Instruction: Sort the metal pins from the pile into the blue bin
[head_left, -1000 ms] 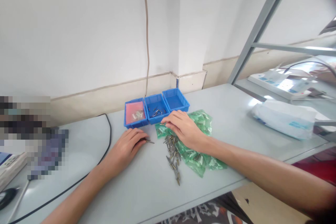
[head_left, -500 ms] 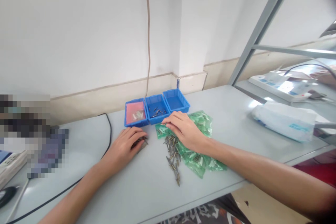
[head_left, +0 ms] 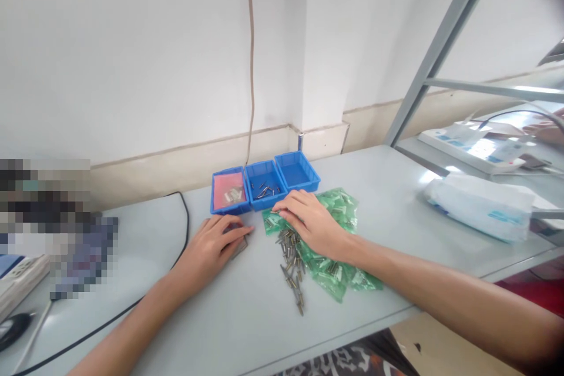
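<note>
Metal pins (head_left: 291,255): loose scatter on the table (head_left: 388,200), running from near the middle bin toward the near edge, just left of the green bags.
Right hand (head_left: 311,220): palm down, fingers spread and slightly curled, resting on the far end of the pins and on the green bags (head_left: 337,247); fingertips touch a pin.
Left hand (head_left: 214,247): palm down on the table, left of the pins, fingers held together and covering something small; what lies beneath cannot be told.
Blue bins (head_left: 264,182): three in a row, far of both hands; left one holds a pink sheet with small parts, the middle one pins.
Black cable (head_left: 183,229): curves along the table, left of the left hand.
White package (head_left: 480,202): far right, well apart.
</note>
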A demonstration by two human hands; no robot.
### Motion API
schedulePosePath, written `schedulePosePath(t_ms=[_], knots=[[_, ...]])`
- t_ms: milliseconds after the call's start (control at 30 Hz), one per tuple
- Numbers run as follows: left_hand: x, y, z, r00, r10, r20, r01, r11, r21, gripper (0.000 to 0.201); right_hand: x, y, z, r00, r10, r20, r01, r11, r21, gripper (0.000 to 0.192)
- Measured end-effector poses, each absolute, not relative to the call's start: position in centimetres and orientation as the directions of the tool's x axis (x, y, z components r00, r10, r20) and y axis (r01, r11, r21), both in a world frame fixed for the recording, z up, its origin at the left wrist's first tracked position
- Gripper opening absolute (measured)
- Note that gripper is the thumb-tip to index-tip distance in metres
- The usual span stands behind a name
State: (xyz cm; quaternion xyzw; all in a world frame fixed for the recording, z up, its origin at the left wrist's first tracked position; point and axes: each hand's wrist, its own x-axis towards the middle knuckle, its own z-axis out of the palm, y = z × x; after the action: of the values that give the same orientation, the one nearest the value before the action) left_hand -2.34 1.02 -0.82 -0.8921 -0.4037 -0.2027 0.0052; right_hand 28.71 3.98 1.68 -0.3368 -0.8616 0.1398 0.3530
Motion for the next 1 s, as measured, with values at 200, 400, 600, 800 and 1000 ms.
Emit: schedulePosePath(t_ms=[200, 400, 600, 800, 1000], knots=[[-2.3, 1.2, -1.0, 0.554, 0.731, 0.398, 0.726, -0.658, 0.200, 0.025, 28.6, 4.0, 2.0, -0.478, 0.709, 0.519, 0.425, 0.704, -0.569, 0.023], [-2.4, 1.4, -0.8, 0.528, 0.751, 0.397, 0.734, -0.639, 0.232, 0.023, 28.6, 4.2, 2.6, -0.391, 0.878, 0.277, 0.111, 0.344, -0.932, 0.021], [-2.3, 1.0, -0.2, 0.549, 0.748, 0.374, 0.732, -0.646, 0.217, 0.024, 28.7, 4.6, 2.8, -0.354, 0.917, 0.186, -0.001, 0.198, -0.980, 0.028], [-2.1, 1.2, -0.4, 0.528, 0.749, 0.401, 0.732, -0.641, 0.232, 0.024, 28.6, 4.6, 2.4, -0.358, 0.921, 0.155, -0.024, 0.156, -0.987, 0.030], [-2.3, 1.3, -0.5, 0.518, 0.761, 0.390, 0.728, -0.632, 0.265, 0.023, 28.6, 4.7, 2.7, -0.342, 0.923, 0.177, -0.037, 0.174, -0.984, 0.029]])
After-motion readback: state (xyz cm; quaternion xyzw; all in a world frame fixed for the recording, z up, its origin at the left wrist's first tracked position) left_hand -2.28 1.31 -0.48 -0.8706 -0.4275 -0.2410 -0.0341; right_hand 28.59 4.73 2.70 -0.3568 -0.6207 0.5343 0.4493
